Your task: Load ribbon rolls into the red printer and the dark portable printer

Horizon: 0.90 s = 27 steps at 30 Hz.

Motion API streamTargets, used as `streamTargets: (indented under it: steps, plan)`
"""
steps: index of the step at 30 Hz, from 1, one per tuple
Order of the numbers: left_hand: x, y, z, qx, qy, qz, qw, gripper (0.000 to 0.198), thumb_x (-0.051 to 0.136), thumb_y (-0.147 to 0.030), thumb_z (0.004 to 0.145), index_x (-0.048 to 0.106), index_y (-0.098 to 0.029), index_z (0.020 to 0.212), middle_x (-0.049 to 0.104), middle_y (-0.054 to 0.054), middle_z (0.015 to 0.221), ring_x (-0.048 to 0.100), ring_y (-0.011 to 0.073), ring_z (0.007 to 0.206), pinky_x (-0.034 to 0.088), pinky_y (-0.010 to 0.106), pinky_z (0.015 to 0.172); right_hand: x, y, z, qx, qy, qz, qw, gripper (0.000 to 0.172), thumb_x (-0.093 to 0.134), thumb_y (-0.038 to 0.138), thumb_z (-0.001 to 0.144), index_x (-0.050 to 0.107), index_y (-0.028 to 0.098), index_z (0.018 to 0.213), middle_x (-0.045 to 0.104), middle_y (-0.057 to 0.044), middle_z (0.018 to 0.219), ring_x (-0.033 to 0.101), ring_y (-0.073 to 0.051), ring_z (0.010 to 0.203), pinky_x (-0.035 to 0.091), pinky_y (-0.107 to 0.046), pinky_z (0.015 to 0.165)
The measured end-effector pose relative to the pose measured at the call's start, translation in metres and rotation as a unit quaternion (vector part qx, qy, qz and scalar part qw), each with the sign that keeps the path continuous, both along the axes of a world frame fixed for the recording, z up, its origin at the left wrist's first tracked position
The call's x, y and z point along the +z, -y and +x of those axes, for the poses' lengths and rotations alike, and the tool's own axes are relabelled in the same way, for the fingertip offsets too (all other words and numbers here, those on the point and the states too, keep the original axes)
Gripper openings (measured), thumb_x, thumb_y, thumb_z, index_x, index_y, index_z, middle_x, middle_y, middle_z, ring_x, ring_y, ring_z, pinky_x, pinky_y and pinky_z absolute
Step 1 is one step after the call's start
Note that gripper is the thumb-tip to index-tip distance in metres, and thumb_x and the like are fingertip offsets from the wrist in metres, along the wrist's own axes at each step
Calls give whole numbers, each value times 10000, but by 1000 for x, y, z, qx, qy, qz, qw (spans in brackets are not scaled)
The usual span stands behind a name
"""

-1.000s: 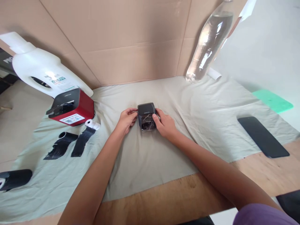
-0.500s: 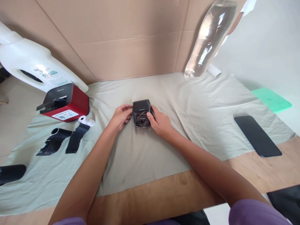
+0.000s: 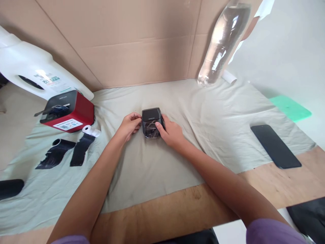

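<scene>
A small black box-shaped device point(image 3: 151, 117) sits on the pale cloth point(image 3: 208, 112) in the middle of the table, with crinkled dark film on its near face. My left hand point(image 3: 129, 125) grips its left side with curled fingers. My right hand point(image 3: 170, 132) holds its right side, thumb pressed on the film at the front.
A red and black device point(image 3: 66, 111) stands at the left, with a small white paper roll point(image 3: 90, 130) and two black strips point(image 3: 63, 154) beside it. A white jug point(image 3: 35, 77) leans behind. A clear bottle point(image 3: 220, 44) leans at the cardboard wall. A black phone point(image 3: 275, 145) lies right.
Both hands stay on the black device. My right thumb has slid slightly across the film on its front. The view has shifted a little.
</scene>
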State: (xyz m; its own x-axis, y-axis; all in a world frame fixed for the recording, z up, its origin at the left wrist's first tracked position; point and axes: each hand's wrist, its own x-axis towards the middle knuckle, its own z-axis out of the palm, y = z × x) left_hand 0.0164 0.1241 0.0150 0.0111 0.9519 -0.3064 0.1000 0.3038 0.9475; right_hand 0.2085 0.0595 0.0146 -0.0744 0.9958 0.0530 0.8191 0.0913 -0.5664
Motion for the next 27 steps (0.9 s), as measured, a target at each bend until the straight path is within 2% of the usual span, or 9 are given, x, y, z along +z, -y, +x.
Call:
streamTargets:
  steps: [9, 13, 20, 23, 27]
  plan:
    - [3, 1, 1, -17, 10, -6, 1000, 270, 656, -202, 623, 411, -223, 733, 377, -102, 549, 267, 26, 376, 96, 166, 381, 2, 2, -1, 0, 35, -5, 999, 635, 244, 552, 1049, 361, 147, 1524, 736, -148, 1133, 702, -302, 1012, 499, -367, 815]
    - [0, 1, -2, -16, 15, 6, 1000, 261, 655, -210, 625, 418, -222, 734, 393, -98, 560, 273, 29, 387, 107, 164, 388, -1, 0, 0, 5, 21, 4, 1000, 618, 233, 530, 1054, 380, 149, 1517, 741, -141, 1128, 709, -296, 978, 501, -368, 806]
    - [-7, 10, -5, -36, 19, 87, 995, 175, 651, -269, 668, 554, -209, 801, 431, -62, 570, 381, 77, 472, 207, 166, 414, -1, 0, 2, 1, 0, 0, 1000, 606, 219, 508, 1058, 410, 162, 1518, 732, -147, 1171, 704, -297, 1014, 500, -383, 847]
    - [-8, 13, -2, -27, -52, 155, 986, 133, 626, -285, 701, 571, -200, 788, 500, -34, 620, 449, 100, 545, 306, 182, 462, -1, 0, 2, -1, -10, 2, 1000, 596, 217, 501, 1059, 431, 171, 1507, 729, -144, 1181, 700, -292, 1025, 497, -377, 852]
    - [-8, 13, -5, -40, -147, 246, 957, 138, 630, -292, 741, 610, -185, 827, 631, 20, 833, 571, 134, 751, 418, 195, 594, -2, 1, 3, 0, -16, 11, 1000, 597, 211, 506, 1058, 444, 174, 1496, 732, -142, 1170, 703, -291, 1006, 497, -374, 832]
